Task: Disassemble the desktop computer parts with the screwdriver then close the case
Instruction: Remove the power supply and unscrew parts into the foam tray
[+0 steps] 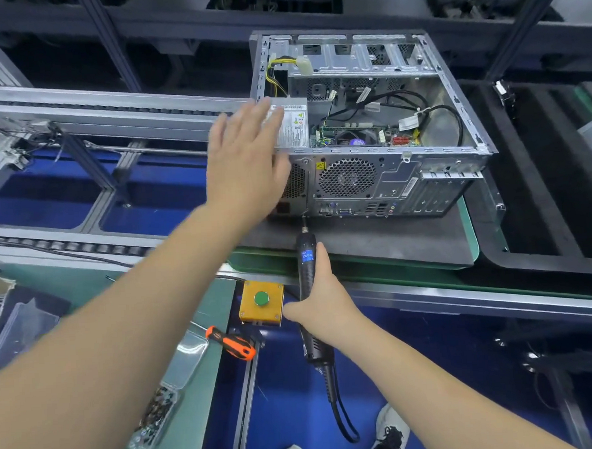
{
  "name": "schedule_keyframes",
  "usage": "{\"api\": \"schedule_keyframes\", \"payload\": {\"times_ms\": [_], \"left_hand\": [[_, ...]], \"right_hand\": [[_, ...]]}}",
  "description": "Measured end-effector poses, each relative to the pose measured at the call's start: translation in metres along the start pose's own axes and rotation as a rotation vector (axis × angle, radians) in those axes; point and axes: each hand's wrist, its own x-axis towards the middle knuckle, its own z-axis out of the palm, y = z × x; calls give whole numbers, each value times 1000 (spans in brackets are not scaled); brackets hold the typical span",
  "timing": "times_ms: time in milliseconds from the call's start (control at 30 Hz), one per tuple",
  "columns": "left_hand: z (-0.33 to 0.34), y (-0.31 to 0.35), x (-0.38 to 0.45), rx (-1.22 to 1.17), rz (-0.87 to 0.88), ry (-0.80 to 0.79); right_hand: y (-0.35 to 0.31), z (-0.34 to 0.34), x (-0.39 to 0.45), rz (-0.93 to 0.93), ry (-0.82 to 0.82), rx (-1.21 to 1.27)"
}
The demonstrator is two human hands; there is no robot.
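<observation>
Dark mat (391,243) holds 1 open PC case (368,124), side panel off, wiring showing. L hand (246,158) spread flat by PSU (294,126); R hand (321,302) grips electric screwdriver (306,258), bit at case rear.

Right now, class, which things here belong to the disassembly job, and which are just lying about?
In the job:
case
power supply
electric screwdriver, in the right hand
left hand, open, reaching toward the power supply

Lying about:
orange screwdriver
yellow button box
tray of screws
</observation>
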Motion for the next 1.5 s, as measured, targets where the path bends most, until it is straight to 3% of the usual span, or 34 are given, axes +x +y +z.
{"api": "schedule_keyframes", "payload": {"times_ms": [67,133,733,1500], "left_hand": [[-2,-9,17,66,55,-296],[-1,-15,22,74,99,-390],[-4,-13,16,-73,81,-387],[-9,-30,22,-170,202,-440]], "right_hand": [[-1,0,-1,1,1,-12],[-4,0,-2,1,2,-36],[-2,7,-2,-28,65,-59],[-2,12,-4,25,81,23]]}}
